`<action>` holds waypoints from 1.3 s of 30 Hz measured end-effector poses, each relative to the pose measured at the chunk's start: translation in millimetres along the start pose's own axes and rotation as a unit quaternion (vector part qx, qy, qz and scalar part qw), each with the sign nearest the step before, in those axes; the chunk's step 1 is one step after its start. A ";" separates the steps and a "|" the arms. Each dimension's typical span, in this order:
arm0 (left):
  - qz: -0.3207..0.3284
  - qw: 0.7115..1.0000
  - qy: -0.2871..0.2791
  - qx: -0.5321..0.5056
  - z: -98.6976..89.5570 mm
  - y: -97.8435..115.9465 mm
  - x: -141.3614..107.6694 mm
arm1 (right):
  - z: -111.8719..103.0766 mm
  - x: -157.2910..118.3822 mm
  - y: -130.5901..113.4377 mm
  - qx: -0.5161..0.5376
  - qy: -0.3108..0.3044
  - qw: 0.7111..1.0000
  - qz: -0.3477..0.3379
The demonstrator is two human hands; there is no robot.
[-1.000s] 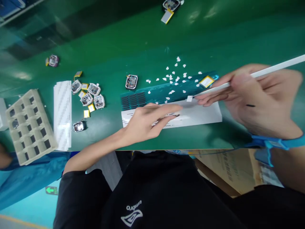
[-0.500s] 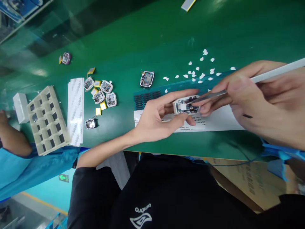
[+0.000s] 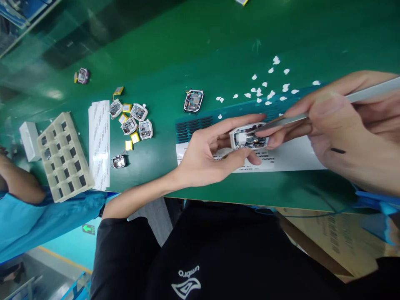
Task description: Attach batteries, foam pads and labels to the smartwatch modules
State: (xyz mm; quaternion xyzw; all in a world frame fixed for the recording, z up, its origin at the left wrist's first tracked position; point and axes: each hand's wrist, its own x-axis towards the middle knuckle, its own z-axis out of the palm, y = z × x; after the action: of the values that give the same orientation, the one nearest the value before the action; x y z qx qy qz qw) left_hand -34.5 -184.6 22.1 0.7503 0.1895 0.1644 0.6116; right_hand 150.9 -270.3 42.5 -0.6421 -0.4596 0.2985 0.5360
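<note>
The left hand point(image 3: 212, 152) cradles a small white-framed watch body point(image 3: 248, 136) between fingers and thumb, narrowly closed around it, just above a printed white sheet point(image 3: 281, 158) on the green bench point(image 3: 237, 37). The right hand point(image 3: 346, 129) grips a long white tool point(image 3: 371, 91), whose metal tip rests on the open watch body; a blue wrist strap point(image 3: 373, 196) shows at its wrist. The sheet's small print is too blurred to read.

To the left stands a beige tray point(image 3: 51, 139) of square compartments, with a round dark part in one and most others showing dark bottoms. Beside it lie a stack of white label sheets point(image 3: 99, 139) and a cluster of watch bodies point(image 3: 129, 121) with yellow batteries point(image 3: 126, 108). White scraps point(image 3: 268, 83) are scattered over a teal mat point(image 3: 193, 127). The black shirt point(image 3: 187, 266) reads "umbro" upside down. A co-worker's blue sleeve point(image 3: 21, 225) shows at far left.
</note>
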 end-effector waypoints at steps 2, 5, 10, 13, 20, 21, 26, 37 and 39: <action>0.002 1.000 0.000 0.005 -0.2 -0.5 0.2 | 0.4 -0.5 0.0 -0.016 0.006 1.000 -0.013; -0.006 1.000 -0.004 0.006 -1.3 -0.7 0.5 | 0.1 -0.9 0.1 -0.027 0.013 0.999 -0.027; -0.038 0.999 -0.018 -0.022 -2.3 2.7 -0.4 | -0.5 -0.3 -4.3 -0.024 0.008 1.000 -0.001; -0.043 0.997 -0.023 -0.055 -1.5 4.3 -1.2 | -0.5 0.2 -9.4 -0.020 0.007 1.000 0.012; -0.057 0.998 -0.018 -0.033 0.4 3.3 -1.9 | 0.2 -0.1 -11.5 -0.010 0.013 1.000 0.015; -0.054 0.998 -0.020 -0.039 0.3 3.0 -1.9 | 0.2 0.1 -10.5 -0.010 0.013 1.000 0.016; -0.052 0.997 -0.021 -0.051 -1.5 2.6 -2.5 | 0.4 -0.7 -4.7 -0.011 0.020 1.000 0.012; -0.038 0.998 -0.018 -0.053 -1.7 1.3 -2.4 | -2.4 -2.9 -7.9 -0.035 0.003 0.999 0.010; -0.040 0.998 -0.019 -0.037 -1.9 0.8 -2.8 | -2.5 -1.4 -11.8 -0.033 0.005 0.999 0.015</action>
State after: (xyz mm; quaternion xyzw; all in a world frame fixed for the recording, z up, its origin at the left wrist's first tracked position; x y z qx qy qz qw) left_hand -37.8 -184.5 23.2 0.7221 0.2012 0.1323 0.6486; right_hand 149.4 -272.6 54.4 -0.6677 -0.4573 0.2880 0.5119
